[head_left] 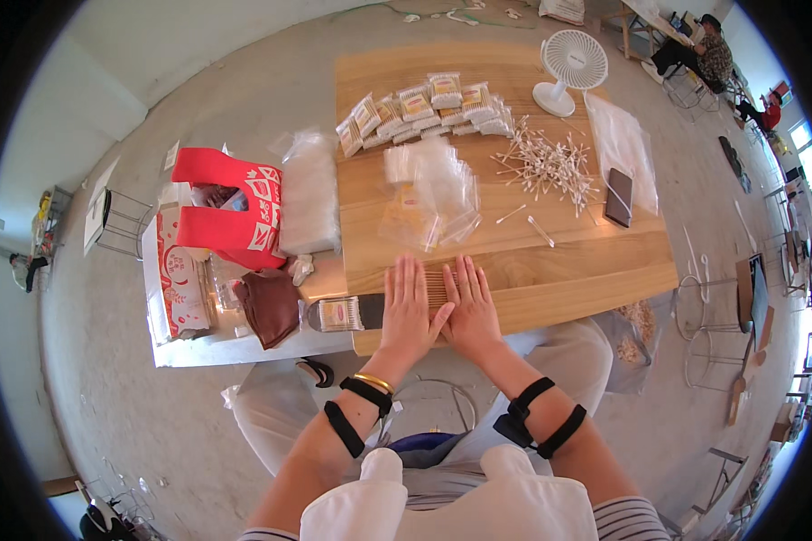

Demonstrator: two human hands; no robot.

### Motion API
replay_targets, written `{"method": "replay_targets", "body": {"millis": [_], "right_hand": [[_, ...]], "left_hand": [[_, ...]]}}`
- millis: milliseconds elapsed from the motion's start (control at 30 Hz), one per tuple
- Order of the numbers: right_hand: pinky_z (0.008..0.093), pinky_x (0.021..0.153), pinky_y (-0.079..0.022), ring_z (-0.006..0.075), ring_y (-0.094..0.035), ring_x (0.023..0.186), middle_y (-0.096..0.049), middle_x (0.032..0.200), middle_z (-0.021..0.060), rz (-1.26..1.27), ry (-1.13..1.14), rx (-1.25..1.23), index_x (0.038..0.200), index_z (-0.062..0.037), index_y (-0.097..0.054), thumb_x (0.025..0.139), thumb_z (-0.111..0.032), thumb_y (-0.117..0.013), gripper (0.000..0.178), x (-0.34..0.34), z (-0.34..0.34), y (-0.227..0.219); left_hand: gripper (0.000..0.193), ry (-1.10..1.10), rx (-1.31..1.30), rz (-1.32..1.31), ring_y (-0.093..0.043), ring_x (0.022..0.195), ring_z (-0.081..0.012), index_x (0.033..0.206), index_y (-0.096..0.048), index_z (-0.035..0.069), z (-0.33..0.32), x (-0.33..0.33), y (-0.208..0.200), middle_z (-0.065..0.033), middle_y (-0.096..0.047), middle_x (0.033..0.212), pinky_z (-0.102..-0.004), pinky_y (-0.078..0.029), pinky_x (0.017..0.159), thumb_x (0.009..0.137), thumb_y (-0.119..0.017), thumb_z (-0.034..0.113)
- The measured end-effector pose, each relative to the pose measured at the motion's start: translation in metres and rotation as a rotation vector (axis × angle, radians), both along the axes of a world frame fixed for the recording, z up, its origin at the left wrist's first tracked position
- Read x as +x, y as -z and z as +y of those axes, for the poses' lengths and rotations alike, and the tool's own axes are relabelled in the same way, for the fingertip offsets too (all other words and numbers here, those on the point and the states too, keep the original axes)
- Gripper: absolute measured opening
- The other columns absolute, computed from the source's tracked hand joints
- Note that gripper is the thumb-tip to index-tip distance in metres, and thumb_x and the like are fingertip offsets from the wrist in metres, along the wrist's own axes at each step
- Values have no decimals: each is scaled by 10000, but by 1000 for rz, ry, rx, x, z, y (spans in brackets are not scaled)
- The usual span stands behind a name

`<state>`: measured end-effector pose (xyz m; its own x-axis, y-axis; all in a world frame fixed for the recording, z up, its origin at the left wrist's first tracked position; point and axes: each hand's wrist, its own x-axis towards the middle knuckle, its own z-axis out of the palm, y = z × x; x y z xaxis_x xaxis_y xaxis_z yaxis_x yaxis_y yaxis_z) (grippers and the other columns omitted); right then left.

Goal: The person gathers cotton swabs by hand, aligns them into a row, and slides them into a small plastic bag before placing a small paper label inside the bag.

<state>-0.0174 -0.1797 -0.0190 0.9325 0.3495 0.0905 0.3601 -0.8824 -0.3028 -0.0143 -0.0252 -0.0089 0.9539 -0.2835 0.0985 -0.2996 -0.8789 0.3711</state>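
My left hand [408, 302] and my right hand [469, 307] lie flat, fingers stretched forward, at the near edge of the wooden table. Between and beneath them shows a row of thin brown sticks [437, 287], side by side; their ends are mostly hidden. Left of my left hand, a filled packet of cotton swabs [339, 315] rests on a dark flat strip. Ahead of my fingers is a pile of clear plastic bags [433, 194]. Two loose cotton swabs [541, 232] lie apart, right of the bags, near a heap of swabs [550, 162].
Filled swab packets [415, 104] are stacked at the far side. A white fan [573, 68] and a dark phone [618, 197] stand or lie on the right. A red bag [230, 203], a plastic bundle [309, 198] and a brown pouch [269, 307] crowd the left. Other people sit far off.
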Motion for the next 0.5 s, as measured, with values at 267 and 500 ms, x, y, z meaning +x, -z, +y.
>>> {"method": "replay_targets", "body": {"millis": [267, 500], "right_hand": [[488, 1241, -90, 349, -113, 1528, -169, 1626, 229, -2, 19, -62, 1557, -15, -225, 962, -424, -501, 773, 4, 3, -3], [489, 1241, -83, 332, -105, 1531, -176, 1628, 216, 28, 48, -86, 1556, -23, -240, 958, -442, -521, 782, -4, 21, -5]], "left_hand": [[798, 114, -81, 9, -204, 1501, -362, 1535, -251, -36, 6, -8, -3, -236, -251, 1595, -503, -101, 1227, 992, -438, 519], [598, -380, -140, -215, -366, 1383, -382, 1442, -391, -20, 111, -20, -8, -243, -381, 1496, -492, -256, 1145, 974, -560, 311]]}}
